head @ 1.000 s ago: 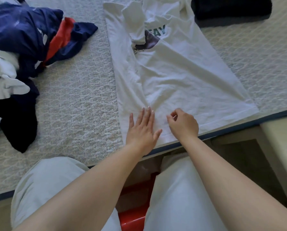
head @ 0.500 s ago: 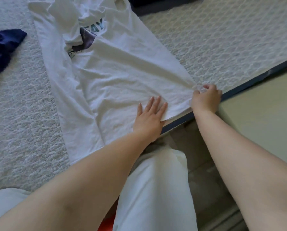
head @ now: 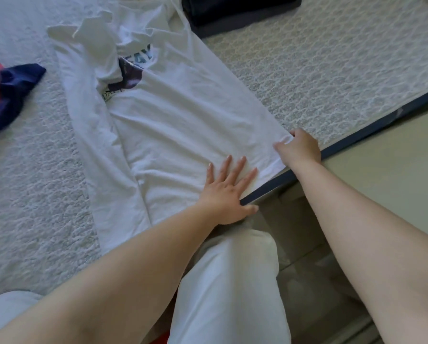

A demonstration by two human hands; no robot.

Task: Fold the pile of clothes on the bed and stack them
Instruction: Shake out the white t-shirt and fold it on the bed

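One bed [head: 332, 70], quilted, textured cover, dark-trimmed near edge. One white T-shirt [head: 183, 125], printed, soft cotton, lies lengthwise, hem at that near edge. One dark folded garment [head: 233, 11] at far edge; quilt between bare. Left hand [head: 225, 192] flat, fingers straight, pressing hem. Right hand [head: 300, 150] grip pinches hem corner.

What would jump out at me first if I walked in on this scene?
A white T-shirt with a dark print lies spread along the bed, its hem at the near edge. The left hand presses flat on the hem while the right hand pinches its right corner. A dark folded garment sits at the far side; a navy and red one lies left.
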